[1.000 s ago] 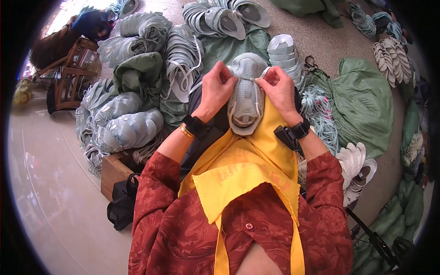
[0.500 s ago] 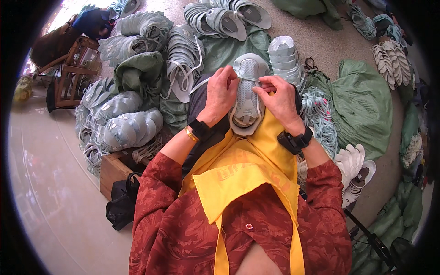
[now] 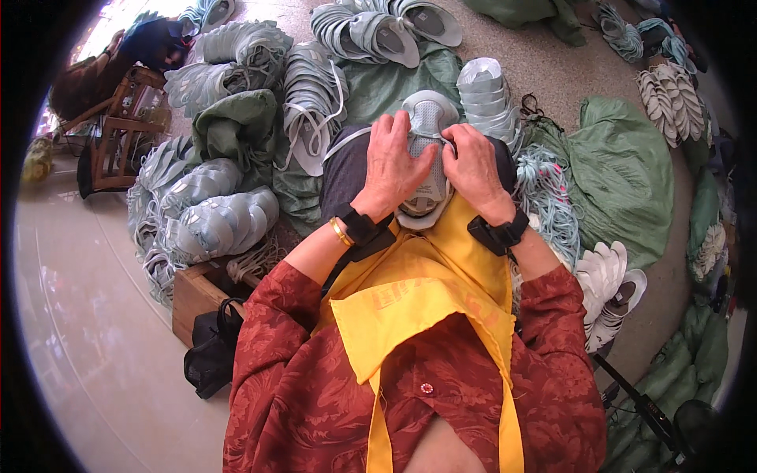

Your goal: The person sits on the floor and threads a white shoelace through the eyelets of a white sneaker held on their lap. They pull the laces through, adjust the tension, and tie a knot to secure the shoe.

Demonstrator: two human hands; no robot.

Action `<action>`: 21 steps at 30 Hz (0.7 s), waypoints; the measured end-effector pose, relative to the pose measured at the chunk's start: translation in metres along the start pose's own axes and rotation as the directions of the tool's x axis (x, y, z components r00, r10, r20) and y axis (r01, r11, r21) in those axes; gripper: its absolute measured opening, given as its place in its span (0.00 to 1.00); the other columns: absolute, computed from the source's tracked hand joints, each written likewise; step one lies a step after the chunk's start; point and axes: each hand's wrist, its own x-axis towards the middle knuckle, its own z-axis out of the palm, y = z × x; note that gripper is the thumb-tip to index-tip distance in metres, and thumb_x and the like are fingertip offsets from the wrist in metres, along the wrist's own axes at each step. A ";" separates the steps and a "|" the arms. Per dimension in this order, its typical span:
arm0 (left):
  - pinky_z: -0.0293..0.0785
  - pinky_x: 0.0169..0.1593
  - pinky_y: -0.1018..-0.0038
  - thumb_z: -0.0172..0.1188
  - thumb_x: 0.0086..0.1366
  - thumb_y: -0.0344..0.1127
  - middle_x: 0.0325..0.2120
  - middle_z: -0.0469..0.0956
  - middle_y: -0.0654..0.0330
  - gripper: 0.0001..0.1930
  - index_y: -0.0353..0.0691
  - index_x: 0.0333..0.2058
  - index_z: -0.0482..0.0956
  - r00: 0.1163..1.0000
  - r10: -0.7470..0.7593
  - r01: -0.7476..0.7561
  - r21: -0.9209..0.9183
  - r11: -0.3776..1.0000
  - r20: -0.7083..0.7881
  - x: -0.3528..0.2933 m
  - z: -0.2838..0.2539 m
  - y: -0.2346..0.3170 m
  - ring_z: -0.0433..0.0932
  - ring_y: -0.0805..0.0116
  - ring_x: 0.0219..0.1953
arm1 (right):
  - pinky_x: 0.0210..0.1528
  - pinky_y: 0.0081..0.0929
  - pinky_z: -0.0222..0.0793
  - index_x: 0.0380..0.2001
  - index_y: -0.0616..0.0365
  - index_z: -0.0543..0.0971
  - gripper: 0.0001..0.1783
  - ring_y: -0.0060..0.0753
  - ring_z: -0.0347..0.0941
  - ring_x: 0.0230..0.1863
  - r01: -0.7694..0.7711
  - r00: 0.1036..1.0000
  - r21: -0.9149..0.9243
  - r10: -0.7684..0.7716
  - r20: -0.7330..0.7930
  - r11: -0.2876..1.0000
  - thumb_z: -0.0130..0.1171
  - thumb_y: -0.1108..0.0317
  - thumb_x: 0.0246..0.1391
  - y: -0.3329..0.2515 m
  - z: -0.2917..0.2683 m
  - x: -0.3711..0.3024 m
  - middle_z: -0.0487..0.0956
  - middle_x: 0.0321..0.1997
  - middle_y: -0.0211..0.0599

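A pale grey-blue shoe upper [image 3: 426,118] with a perforated tongue lies lengthwise on my lap, over the yellow apron. My left hand [image 3: 392,165] grips its left side, thumb across the middle and fingers pointing up along the edge. On the opposite edge, my right hand [image 3: 475,169] has its fingers bent and thumb close to the left thumb. A pale lace [image 3: 344,142] trails from behind my left hand over my dark trouser leg. Both palms hide parts of the upper's sides, and the fingertips are partly hidden.
Stacked shoe uppers [image 3: 225,217] lie at the left, with more stacks [image 3: 386,35] ahead. A bundle of pale blue laces [image 3: 544,189] and a green sack [image 3: 623,181] are at the right. Left of me stand a wooden box [image 3: 197,296] and a wooden chair [image 3: 130,130].
My hands have shifted from pinching at the lace across the upper to holding the upper's sides. The left hand has turned and spread over it; the right has moved slightly down.
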 end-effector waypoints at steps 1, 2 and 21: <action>0.69 0.46 0.56 0.70 0.53 0.33 0.36 0.69 0.47 0.22 0.33 0.42 0.68 1.000 0.003 -0.004 -0.009 1.000 -0.005 0.000 0.002 -0.001 0.70 0.46 0.43 | 0.45 0.47 0.74 0.39 0.64 0.80 0.10 0.55 0.79 0.42 -0.011 1.000 0.025 0.011 0.013 1.000 0.60 0.76 0.51 0.001 -0.002 0.000 0.80 0.37 0.49; 0.69 0.46 0.56 0.70 0.53 0.32 0.36 0.68 0.47 0.22 0.33 0.42 0.68 1.000 0.007 -0.007 -0.017 1.000 -0.009 -0.001 0.003 -0.003 0.69 0.45 0.43 | 0.44 0.46 0.75 0.38 0.64 0.80 0.09 0.55 0.79 0.41 -0.038 0.999 0.061 0.037 0.020 0.997 0.61 0.76 0.51 0.001 -0.004 0.001 0.81 0.36 0.49; 0.68 0.47 0.56 0.71 0.54 0.32 0.37 0.68 0.47 0.21 0.33 0.40 0.66 0.987 -0.017 0.014 -0.020 1.000 -0.163 -0.007 0.018 0.001 0.69 0.45 0.43 | 0.38 0.32 0.79 0.37 0.60 0.82 0.08 0.40 0.84 0.34 -0.022 0.998 0.280 0.007 0.056 0.960 0.66 0.74 0.53 -0.001 -0.018 0.005 0.85 0.33 0.41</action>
